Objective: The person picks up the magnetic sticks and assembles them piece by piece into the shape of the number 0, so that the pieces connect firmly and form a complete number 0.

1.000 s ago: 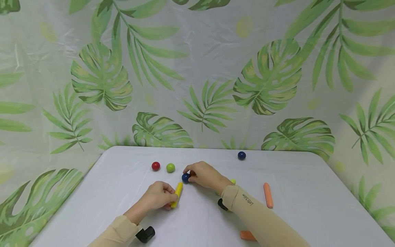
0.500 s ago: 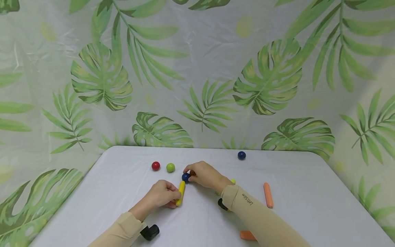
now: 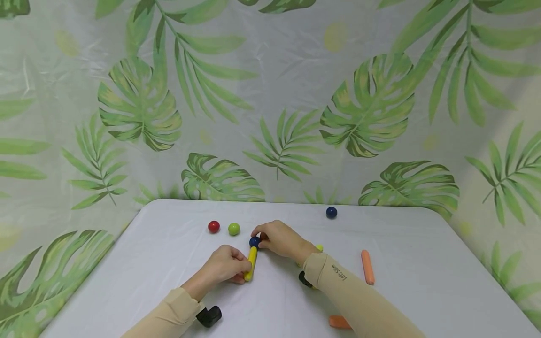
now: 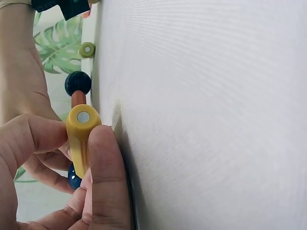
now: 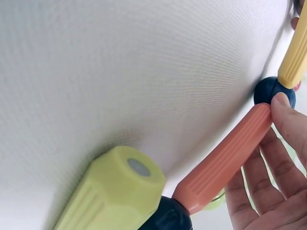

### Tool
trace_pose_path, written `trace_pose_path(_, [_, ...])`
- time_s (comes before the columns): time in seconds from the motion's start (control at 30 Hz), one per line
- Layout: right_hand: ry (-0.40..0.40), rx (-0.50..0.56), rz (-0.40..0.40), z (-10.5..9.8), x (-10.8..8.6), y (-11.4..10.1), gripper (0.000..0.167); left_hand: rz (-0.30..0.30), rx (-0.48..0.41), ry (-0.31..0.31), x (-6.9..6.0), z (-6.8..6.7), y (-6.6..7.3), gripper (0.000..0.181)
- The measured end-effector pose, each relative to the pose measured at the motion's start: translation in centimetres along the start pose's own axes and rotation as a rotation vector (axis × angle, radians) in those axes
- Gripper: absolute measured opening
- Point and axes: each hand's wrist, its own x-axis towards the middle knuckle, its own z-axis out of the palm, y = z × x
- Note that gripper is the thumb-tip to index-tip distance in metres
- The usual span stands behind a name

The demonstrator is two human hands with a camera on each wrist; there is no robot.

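My left hand (image 3: 226, 264) pinches a yellow magnetic rod (image 3: 251, 261) between thumb and fingers. In the left wrist view a silver magnet disc shows in the near end of the yellow rod (image 4: 78, 139). My right hand (image 3: 281, 238) pinches a dark blue ball (image 3: 254, 241). The far end of the yellow rod meets this ball. From the same blue ball (image 5: 272, 91), in the right wrist view, runs an orange rod (image 5: 225, 155) to a second blue ball (image 5: 170, 215). A yellow-green rod (image 5: 112, 191) is close to that second ball; whether they are joined, I cannot tell.
Red (image 3: 213, 226) and green (image 3: 234, 229) balls lie left of the hands on the white table (image 3: 414, 244). Another blue ball (image 3: 331, 212) is at the back. An orange rod (image 3: 367, 267) lies right; another orange rod (image 3: 339, 322) is partly under the right sleeve.
My left hand has moved slightly right and away from me, bringing the yellow rod up against the blue ball. My right hand keeps its place and its hold on the ball.
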Motion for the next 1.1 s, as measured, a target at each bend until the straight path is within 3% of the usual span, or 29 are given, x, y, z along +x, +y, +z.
trace_pose_path(0.53, [0.000,-0.012,-0.010,-0.06,-0.05,-0.09,0.025,-0.024,0.009,-0.008,-0.28,0.03,0.30,0.016])
trace_pose_path(1.1, [-0.015,-0.030,0.019,-0.01,0.08,-0.17,0.025,0.055,0.081,0.003,-0.26,-0.82,-0.02,0.014])
